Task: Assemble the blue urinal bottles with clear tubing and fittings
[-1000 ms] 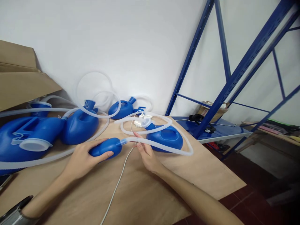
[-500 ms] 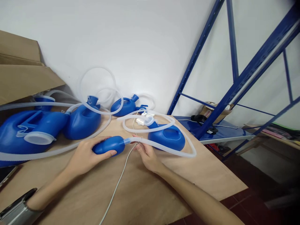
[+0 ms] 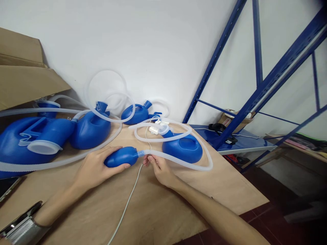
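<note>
My left hand (image 3: 95,168) is wrapped round a small blue rubber bulb (image 3: 122,156) that lies on the wooden table (image 3: 158,204). A translucent white hose (image 3: 178,161) runs from the bulb's tip and loops round to a blue plastic bottle (image 3: 182,148). My right hand (image 3: 158,168) pinches the hose, or a small metal clip on it, just right of the bulb's tip.
Two bigger blue bottles (image 3: 89,129) with hoses lie at the left, a smaller one (image 3: 135,114) at the back by the wall. A white cable (image 3: 127,204) crosses the table toward me. Cardboard boxes (image 3: 22,71) stand at far left, blue shelving (image 3: 255,85) at right.
My right fingers have closed in on the hose joint at the bulb's tip. The view has shifted slightly; the bulb and my left hand have hardly moved.
</note>
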Available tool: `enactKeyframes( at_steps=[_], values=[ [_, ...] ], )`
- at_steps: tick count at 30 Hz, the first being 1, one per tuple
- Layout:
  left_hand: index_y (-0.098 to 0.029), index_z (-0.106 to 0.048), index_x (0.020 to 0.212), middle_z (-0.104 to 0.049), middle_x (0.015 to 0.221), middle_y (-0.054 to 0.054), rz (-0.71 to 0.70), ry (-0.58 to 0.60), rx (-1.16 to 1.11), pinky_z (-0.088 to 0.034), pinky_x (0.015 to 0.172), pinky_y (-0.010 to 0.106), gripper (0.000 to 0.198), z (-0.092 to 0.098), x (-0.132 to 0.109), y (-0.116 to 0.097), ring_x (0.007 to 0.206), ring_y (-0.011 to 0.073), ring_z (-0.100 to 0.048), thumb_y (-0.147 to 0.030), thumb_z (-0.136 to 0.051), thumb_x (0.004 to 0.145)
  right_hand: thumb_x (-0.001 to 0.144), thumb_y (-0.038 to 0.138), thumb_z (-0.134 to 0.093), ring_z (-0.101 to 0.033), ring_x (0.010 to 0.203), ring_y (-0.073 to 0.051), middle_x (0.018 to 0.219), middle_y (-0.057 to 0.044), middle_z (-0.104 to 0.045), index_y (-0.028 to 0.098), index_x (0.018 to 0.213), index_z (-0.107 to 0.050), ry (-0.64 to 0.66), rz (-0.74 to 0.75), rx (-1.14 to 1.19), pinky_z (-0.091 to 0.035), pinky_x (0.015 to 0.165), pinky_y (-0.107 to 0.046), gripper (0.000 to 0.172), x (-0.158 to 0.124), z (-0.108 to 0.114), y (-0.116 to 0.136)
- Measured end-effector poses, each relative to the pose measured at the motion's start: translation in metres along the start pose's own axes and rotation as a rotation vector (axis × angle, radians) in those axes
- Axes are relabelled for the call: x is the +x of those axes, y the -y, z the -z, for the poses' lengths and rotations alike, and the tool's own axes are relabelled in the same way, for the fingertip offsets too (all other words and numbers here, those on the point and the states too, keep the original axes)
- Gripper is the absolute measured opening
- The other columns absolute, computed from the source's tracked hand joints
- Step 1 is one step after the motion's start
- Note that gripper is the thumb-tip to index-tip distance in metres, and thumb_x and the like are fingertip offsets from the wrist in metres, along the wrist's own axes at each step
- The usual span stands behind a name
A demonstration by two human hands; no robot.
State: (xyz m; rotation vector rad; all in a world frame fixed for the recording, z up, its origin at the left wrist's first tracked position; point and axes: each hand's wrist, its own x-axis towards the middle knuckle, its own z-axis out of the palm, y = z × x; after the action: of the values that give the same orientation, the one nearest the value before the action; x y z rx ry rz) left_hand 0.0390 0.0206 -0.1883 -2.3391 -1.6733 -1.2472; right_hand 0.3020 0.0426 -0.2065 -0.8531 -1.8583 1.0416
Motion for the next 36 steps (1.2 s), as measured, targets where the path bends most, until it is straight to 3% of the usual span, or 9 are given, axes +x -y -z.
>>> enactKeyframes(
  at_steps=[8,22,30,36],
  values=[
    [-0.021,-0.076,0.121,-0.079,0.119,0.01,-0.082,-0.051,0.054,-0.063,0.086,0.041,0.068,-0.004,-0.005,0.002,0.102,0.0332,-0.077,-0.075,-0.069,0.079,0.097,0.07,-0.053,-0.062,0.077,-0.017,0.087,-0.005,-0.064,0.018,0.097,-0.062,0.129,-0.115,0.274,-0.053,0.079,-0.035,0.053,0.005,-0.002,-0.003],
    [-0.024,-0.076,0.121,-0.08,0.11,0.007,-0.137,-0.09,0.13,-0.061,0.079,0.034,0.063,-0.008,-0.008,0.003,0.093,0.0285,-0.078,-0.073,-0.067,0.083,0.099,0.063,-0.054,-0.062,0.074,-0.016,0.083,-0.004,-0.067,0.018,0.089,-0.064,0.135,-0.101,0.193,-0.052,0.076,-0.033,0.047,0.004,-0.003,-0.002],
    [-0.022,-0.073,0.125,-0.08,0.109,0.009,-0.313,-0.237,0.275,-0.054,0.064,0.031,0.059,-0.009,-0.01,0.005,0.083,0.0263,-0.077,-0.068,-0.068,0.087,0.094,0.064,-0.061,-0.063,0.07,-0.015,0.077,-0.003,-0.067,0.018,0.086,-0.064,0.101,-0.184,0.291,-0.053,0.071,-0.031,0.048,0.002,-0.009,0.004],
    [-0.019,-0.069,0.128,-0.079,0.11,0.011,-0.466,-0.293,0.357,-0.054,0.068,0.033,0.06,-0.005,-0.008,0.008,0.087,0.0273,-0.077,-0.061,-0.075,0.085,0.087,0.067,-0.069,-0.061,0.063,-0.013,0.07,-0.001,-0.065,0.017,0.082,-0.064,0.141,-0.306,0.431,-0.051,0.065,-0.028,0.051,-0.001,-0.01,0.015]
  ],
)
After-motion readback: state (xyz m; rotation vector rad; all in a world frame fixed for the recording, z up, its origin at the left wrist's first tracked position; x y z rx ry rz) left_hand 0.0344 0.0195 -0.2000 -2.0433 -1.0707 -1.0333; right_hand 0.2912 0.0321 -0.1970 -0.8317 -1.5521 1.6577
